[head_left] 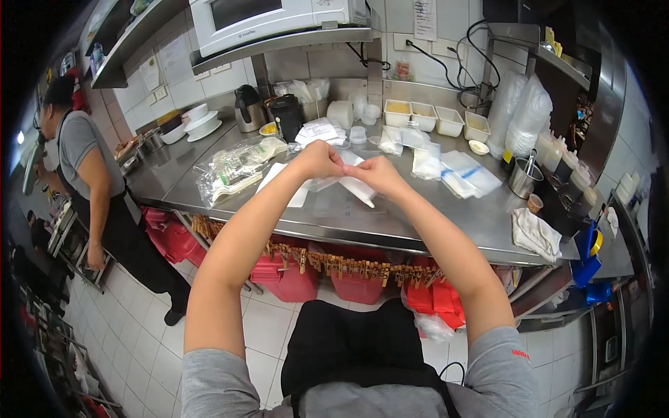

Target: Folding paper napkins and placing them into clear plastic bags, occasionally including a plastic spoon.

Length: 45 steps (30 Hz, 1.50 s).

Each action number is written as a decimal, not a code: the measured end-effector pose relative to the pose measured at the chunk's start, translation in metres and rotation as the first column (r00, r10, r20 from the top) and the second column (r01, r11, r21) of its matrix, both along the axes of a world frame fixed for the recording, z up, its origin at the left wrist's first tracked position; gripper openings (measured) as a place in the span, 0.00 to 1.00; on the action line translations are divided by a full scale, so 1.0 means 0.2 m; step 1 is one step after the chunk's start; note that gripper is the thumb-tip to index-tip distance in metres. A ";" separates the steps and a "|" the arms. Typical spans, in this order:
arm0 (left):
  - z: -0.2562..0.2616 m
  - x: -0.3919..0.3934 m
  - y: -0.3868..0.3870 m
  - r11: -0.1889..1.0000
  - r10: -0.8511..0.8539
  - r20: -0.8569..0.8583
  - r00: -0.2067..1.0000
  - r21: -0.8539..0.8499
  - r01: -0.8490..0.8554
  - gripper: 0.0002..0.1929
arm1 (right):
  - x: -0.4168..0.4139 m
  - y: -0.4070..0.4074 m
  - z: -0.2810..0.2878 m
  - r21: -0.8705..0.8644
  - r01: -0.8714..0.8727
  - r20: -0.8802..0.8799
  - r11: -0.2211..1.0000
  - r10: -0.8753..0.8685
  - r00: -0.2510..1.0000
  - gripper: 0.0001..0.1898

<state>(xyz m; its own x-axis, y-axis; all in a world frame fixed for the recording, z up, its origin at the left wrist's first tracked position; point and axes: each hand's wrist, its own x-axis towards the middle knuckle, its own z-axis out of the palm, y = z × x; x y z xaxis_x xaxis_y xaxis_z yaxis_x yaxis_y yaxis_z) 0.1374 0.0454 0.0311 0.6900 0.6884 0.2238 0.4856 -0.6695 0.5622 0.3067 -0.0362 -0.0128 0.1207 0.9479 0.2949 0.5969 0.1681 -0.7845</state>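
Observation:
Over the steel worktable, my left hand and my right hand meet at the fingertips, pinching the edge of a clear plastic bag. White folded paper lies under and beside the bag, and more white paper is to its left. A clear packet of white and green bags is left of my hands. Beyond them are small clear plastic cups and a stack of white slips. Flat plastic bags with a blue stripe lie to the right.
Food containers line the back of the steel table. A steel cup, sauce bottles and a folded cloth are at the right. Clothespins hang along the front above red bins. Another person stands at the left.

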 end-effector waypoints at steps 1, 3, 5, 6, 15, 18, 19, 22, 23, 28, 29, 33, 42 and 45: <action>0.01 0.02 -0.02 0.997 0.002 -0.033 0.999 -0.073 -0.004 0.12 | 0.02 0.03 -0.02 -0.001 0.012 0.002 1.000 -0.012 1.000 0.24; 0.02 0.02 -0.04 0.990 0.004 -0.065 0.998 -0.143 -0.013 0.12 | 0.03 0.08 -0.04 -0.054 -0.110 -0.306 0.992 0.088 0.948 0.20; 0.00 -0.01 -0.02 0.977 -0.030 -0.019 0.999 -0.211 0.025 0.13 | 0.03 0.10 -0.06 -0.015 -0.087 -0.239 0.996 0.081 0.968 0.17; 0.00 -0.03 -0.01 0.978 -0.023 -0.017 1.000 -0.209 0.019 0.13 | 0.01 0.10 -0.05 0.023 -0.070 -0.173 0.997 0.073 0.982 0.14; 0.04 -0.12 -0.02 0.863 0.133 0.063 0.989 -0.499 -0.084 0.12 | -0.01 0.08 -0.07 -0.036 -0.122 -0.337 0.992 0.103 0.936 0.17; -0.01 -0.11 0.01 0.837 0.077 0.033 0.996 -0.545 -0.046 0.10 | -0.04 0.08 -0.07 0.011 -0.187 -0.396 0.982 0.177 0.901 0.18; -0.02 -0.12 0.01 0.832 0.020 -0.011 1.000 -0.554 -0.023 0.09 | -0.05 0.08 -0.07 -0.004 -0.200 -0.427 0.980 0.179 0.886 0.17; -0.05 -0.14 0.01 0.832 0.030 0.001 1.000 -0.554 -0.024 0.10 | -0.07 0.07 -0.04 -0.096 -0.225 -0.475 0.970 0.154 0.867 0.15; -0.05 -0.14 0.01 0.839 0.045 0.015 0.999 -0.544 -0.030 0.11 | -0.08 0.07 -0.03 -0.095 -0.226 -0.474 0.969 0.156 0.867 0.15; -0.03 -0.14 -0.01 0.894 0.029 -0.018 0.999 -0.446 -0.033 0.11 | -0.11 0.10 -0.04 0.003 -0.121 -0.245 0.993 0.118 0.962 0.13; -0.02 -0.15 -0.01 0.898 0.041 -0.013 0.999 -0.437 -0.042 0.11 | -0.10 0.10 -0.04 0.004 -0.121 -0.245 0.993 0.118 0.962 0.13; 0.05 -0.24 0.01 0.907 0.166 0.013 0.986 -0.394 -0.148 0.09 | -0.06 0.06 -0.05 0.070 0.024 -0.037 0.997 -0.021 0.999 0.13; 0.02 -0.19 -0.02 0.954 -0.020 -0.024 1.000 0.298 0.026 0.12 | 0.05 -0.08 0.02 0.232 0.128 0.118 0.964 -0.158 0.980 0.11; -0.01 -0.11 -0.08 0.928 -0.021 -0.296 0.955 0.349 0.129 0.18 | 0.12 -0.16 0.09 0.323 0.163 0.139 0.932 -0.217 0.966 0.10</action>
<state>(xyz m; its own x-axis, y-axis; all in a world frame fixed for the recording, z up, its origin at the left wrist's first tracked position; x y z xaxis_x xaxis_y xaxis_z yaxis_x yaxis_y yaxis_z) 0.1149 0.0297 0.0289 0.8072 0.5414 0.2350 0.5281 -0.8404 0.1223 0.3312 -0.0685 0.0046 0.2120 0.7723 0.5989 0.7608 0.2542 -0.5971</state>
